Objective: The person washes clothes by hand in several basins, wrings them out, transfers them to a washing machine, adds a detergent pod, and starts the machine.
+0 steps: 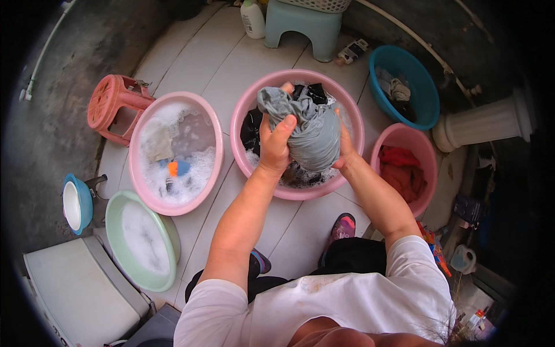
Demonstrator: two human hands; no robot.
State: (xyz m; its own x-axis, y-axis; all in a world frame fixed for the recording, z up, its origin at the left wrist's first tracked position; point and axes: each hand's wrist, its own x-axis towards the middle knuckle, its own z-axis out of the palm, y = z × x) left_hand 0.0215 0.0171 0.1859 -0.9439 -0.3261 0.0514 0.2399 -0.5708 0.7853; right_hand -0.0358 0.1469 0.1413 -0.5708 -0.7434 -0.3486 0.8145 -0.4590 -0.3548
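Left hand point(276, 146) and right hand point(346, 147) grasp bunched grey cloth point(315, 140) from opposite sides, above the central pink basin point(300, 195), presumably to catch drips. Second pink basin point(172, 210) left of it.

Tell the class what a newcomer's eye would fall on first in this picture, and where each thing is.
First, the bundle of wet grey cloth at the centre, gripped between the left hand and the right hand above a pink basin of dark clothes. Next, the bright orange-and-blue item among white suds in the pink basin to its left, and the red cloth in another pink basin at right.
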